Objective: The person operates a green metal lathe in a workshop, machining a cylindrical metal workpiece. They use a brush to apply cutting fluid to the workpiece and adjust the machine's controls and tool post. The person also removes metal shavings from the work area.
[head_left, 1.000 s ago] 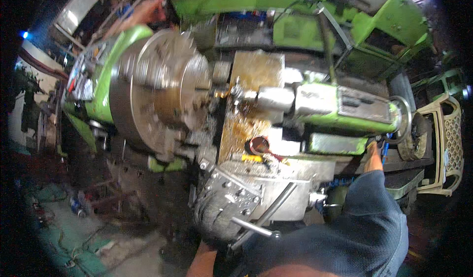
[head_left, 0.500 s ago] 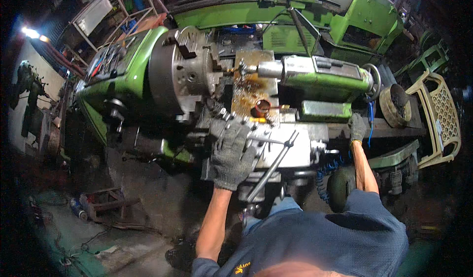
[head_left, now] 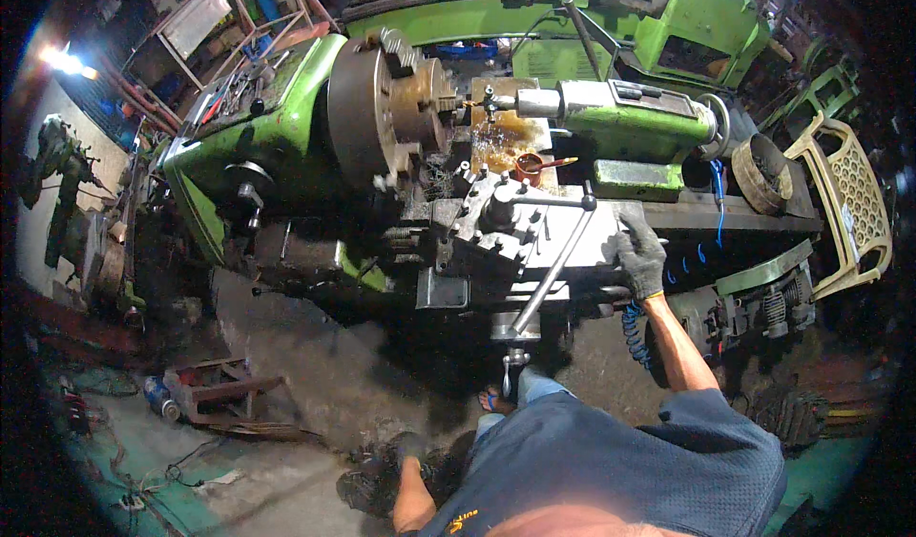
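A grey knitted glove covers my right hand (head_left: 639,255), which is at the right end of the lathe's bright metal slide (head_left: 592,236). Its fingers look slightly apart, but their undersides are hidden. Low beside my body is my left hand (head_left: 410,446), small and smeared, away from the machine. The square tool post (head_left: 487,212) carries several bolts and a long lever (head_left: 553,279) with a ball-like hub. Behind it, a chuck (head_left: 367,112) faces a drill bit (head_left: 472,104) held from the tailstock (head_left: 620,122). A small reddish cup (head_left: 528,167) with a brush stands on the oily plate (head_left: 496,141).
A round tub (head_left: 761,179) sits at the bed's right end, near a beige plastic chair (head_left: 849,208). A blue coiled hose (head_left: 634,335) hangs below my right hand. Loose tools (head_left: 243,88) lie on the green headstock. A rusty metal frame (head_left: 229,394) stands on the left floor.
My left hand has left the tool post and dropped to my side. My right hand has moved left from beside the tailstock base to the slide's end. The chuck jaws show at a different angle.
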Demonstrator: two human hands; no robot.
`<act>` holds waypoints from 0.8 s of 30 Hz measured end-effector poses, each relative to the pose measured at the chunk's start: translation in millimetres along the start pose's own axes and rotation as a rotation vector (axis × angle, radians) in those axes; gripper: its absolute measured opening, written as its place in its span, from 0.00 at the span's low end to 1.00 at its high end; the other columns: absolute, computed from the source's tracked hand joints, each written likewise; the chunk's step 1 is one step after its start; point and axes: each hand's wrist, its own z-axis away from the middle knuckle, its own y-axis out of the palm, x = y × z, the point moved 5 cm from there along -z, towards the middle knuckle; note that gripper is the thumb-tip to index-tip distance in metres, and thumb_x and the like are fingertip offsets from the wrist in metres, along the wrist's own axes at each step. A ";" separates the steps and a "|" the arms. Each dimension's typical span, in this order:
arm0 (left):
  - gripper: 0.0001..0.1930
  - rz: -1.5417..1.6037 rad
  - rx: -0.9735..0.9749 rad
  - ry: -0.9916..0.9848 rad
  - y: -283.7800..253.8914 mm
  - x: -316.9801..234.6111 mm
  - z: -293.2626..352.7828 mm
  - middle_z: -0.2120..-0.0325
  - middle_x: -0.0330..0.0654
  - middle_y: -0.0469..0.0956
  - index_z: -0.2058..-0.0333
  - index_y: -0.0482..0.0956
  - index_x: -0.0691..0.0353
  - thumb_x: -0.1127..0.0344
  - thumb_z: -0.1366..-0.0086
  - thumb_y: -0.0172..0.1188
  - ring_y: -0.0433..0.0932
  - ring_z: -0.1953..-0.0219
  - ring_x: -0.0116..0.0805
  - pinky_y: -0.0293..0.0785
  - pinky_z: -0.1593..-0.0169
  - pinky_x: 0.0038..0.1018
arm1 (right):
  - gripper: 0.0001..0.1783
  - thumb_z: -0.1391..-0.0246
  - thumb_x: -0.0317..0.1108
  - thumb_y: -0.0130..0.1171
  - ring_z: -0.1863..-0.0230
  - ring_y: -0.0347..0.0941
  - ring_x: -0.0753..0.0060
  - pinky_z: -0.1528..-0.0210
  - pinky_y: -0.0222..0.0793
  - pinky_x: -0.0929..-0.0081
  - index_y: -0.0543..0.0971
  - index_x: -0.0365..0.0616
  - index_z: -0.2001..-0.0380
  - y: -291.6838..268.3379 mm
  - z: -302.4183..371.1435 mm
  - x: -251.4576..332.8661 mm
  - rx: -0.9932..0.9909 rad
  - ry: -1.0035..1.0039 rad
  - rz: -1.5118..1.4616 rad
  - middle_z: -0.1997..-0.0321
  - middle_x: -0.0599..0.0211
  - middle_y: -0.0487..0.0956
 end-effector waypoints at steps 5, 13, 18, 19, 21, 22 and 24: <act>0.19 -0.182 0.203 0.109 46.9 48.1 47.8 0.50 0.52 0.81 0.49 0.81 0.57 0.56 0.34 0.55 0.80 0.48 0.49 0.77 0.50 0.45 | 0.21 0.47 0.32 0.66 0.48 0.79 0.59 0.45 0.74 0.63 0.80 0.46 0.48 31.5 -19.3 6.0 0.053 -0.305 0.273 0.50 0.58 0.83; 0.19 -0.162 0.265 0.301 52.7 60.4 87.7 0.51 0.52 0.81 0.49 0.81 0.57 0.57 0.35 0.55 0.80 0.49 0.50 0.77 0.51 0.45 | 0.19 0.42 0.33 0.60 0.47 0.78 0.55 0.41 0.71 0.62 0.79 0.42 0.48 68.4 -25.6 -16.3 0.073 -0.149 0.243 0.49 0.54 0.82; 0.19 -0.395 0.248 0.566 33.2 100.7 65.6 0.51 0.52 0.81 0.50 0.81 0.57 0.58 0.36 0.55 0.81 0.50 0.50 0.78 0.51 0.45 | 0.18 0.43 0.34 0.60 0.48 0.78 0.53 0.43 0.71 0.61 0.79 0.43 0.49 82.4 -26.6 -25.1 0.015 -0.161 0.185 0.52 0.53 0.82; 0.19 -0.508 0.240 0.634 19.1 92.7 51.7 0.52 0.52 0.82 0.50 0.81 0.57 0.58 0.36 0.55 0.81 0.50 0.50 0.78 0.51 0.45 | 0.18 0.43 0.34 0.60 0.49 0.78 0.53 0.43 0.72 0.61 0.80 0.43 0.49 78.9 -25.2 -30.3 -0.009 -0.156 0.213 0.52 0.54 0.82; 0.17 -0.754 0.215 0.680 3.5 64.8 26.7 0.54 0.52 0.82 0.54 0.83 0.58 0.58 0.37 0.56 0.81 0.51 0.53 0.77 0.51 0.47 | 0.18 0.43 0.35 0.61 0.49 0.78 0.53 0.44 0.72 0.61 0.80 0.43 0.49 77.6 -21.1 -26.6 -0.042 -0.185 0.266 0.52 0.54 0.82; 0.16 -0.862 0.215 0.656 2.4 44.3 22.1 0.57 0.53 0.83 0.58 0.84 0.58 0.57 0.39 0.57 0.81 0.53 0.56 0.76 0.51 0.48 | 0.18 0.43 0.36 0.61 0.50 0.78 0.53 0.44 0.72 0.61 0.80 0.43 0.49 83.3 -21.4 -16.1 -0.060 -0.232 0.287 0.52 0.54 0.82; 0.14 -1.040 0.102 0.791 -48.7 -40.0 -13.7 0.58 0.53 0.83 0.59 0.85 0.59 0.61 0.40 0.58 0.82 0.54 0.54 0.76 0.54 0.48 | 0.18 0.43 0.37 0.62 0.51 0.79 0.52 0.45 0.73 0.59 0.80 0.43 0.50 69.5 -18.8 -21.0 -0.148 -0.202 0.344 0.53 0.54 0.82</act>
